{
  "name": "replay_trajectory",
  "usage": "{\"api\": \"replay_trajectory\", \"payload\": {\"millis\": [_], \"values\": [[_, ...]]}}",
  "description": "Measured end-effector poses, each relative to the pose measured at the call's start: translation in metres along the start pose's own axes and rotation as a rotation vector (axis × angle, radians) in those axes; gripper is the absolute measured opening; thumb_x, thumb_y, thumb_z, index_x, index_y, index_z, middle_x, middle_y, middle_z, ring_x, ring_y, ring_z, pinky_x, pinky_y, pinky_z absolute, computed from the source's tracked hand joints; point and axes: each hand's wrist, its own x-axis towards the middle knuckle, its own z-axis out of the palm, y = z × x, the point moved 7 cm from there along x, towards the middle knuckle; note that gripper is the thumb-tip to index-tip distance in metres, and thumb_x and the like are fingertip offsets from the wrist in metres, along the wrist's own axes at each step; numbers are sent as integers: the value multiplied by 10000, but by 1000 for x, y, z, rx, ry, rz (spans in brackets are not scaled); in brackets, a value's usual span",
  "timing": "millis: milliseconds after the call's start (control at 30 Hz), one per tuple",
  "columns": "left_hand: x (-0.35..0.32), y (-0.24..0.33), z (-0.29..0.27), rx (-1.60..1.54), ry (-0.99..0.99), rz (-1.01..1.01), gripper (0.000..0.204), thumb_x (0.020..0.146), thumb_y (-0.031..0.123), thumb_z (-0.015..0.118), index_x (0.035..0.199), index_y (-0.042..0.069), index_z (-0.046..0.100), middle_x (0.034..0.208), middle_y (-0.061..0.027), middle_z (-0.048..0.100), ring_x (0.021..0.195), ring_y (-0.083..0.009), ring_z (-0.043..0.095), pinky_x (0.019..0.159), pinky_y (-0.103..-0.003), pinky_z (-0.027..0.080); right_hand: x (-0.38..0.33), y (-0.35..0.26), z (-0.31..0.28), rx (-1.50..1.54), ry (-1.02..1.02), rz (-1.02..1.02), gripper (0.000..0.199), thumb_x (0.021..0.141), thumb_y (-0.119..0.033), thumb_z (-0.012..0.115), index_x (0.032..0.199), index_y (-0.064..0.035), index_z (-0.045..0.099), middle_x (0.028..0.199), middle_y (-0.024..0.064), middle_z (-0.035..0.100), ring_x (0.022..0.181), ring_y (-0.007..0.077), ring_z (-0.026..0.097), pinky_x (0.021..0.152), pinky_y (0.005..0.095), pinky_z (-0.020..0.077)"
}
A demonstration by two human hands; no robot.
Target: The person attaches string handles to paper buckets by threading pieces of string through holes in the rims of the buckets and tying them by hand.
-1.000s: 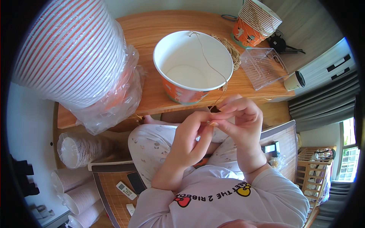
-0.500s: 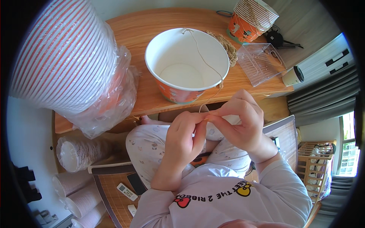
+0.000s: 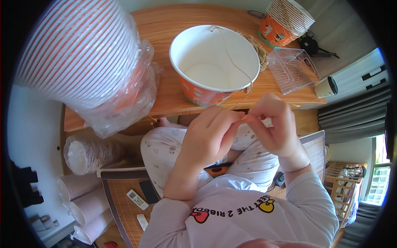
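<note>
- Head view: a white-and-orange paper bucket (image 3: 198,91) stands on a wooden table (image 3: 161,29), ahead of the hands.
- A thin cord (image 3: 234,64) runs from the bucket's far rim, slanting rightward and nearer across its mouth, then over the near-right rim toward the fingers.
- The left hand (image 3: 209,136) is nearer the bucket.
- Its fingertips meet those of the right hand (image 3: 273,126); both pinch, apparently on the cord's end, which is hidden.
- Both wrists are bent inward.

We wear a white short-sleeved shirt (image 3: 244,225) with dark lettering (image 3: 234,210) between red (image 3: 201,217) and yellow bow prints (image 3: 266,206), and pale patterned trousers (image 3: 162,149).
</note>
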Motion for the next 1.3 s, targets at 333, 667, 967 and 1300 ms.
{"api": "replay_trajectory", "payload": {"millis": [333, 667, 967, 1300], "values": [[50, 20, 13, -64, 55, 78, 103, 795, 25, 673, 845, 52, 587, 715, -103, 563, 662, -306, 576, 571, -388, 423, -16, 31, -37, 331, 323, 96, 343, 831, 124, 580, 1095, -20, 415, 916, 64, 534, 738, 77, 494, 611, 198, 431], [3, -29, 59, -1127, -91, -389, 117, 887, 107, 615, 864, 60, 509, 684, -21, 490, 582, -146, 457, 517, -295, 373, -10, 27, -27, 320, 175, 199, 345, 855, 31, 612, 1161, 10, 453, 986, 56, 506, 754, 90, 485, 698, 229, 413], [-30, -69, 15, -2707, -291, 199, 119, 891, 145, 573, 789, 110, 524, 653, 33, 423, 494, -53, 361, 435, -208, 283, -5, 24, -38, 151, 143, 186, 259, 818, -8, 646, 1057, 41, 561, 776, 23, 541, 670, 94, 484, 637, 229, 401], [13, -29, -41, -2628, -670, 647, 69, 856, 65, 613, 805, 57, 568, 640, 12, 501, 508, -71, 464, 441, -220, 357, 0, 21, -38, 17, 138, 107, 212, 751, 41, 657, 953, -6, 611, 843, 72, 614, 705, 151, 550, 650, 258, 439]]}}
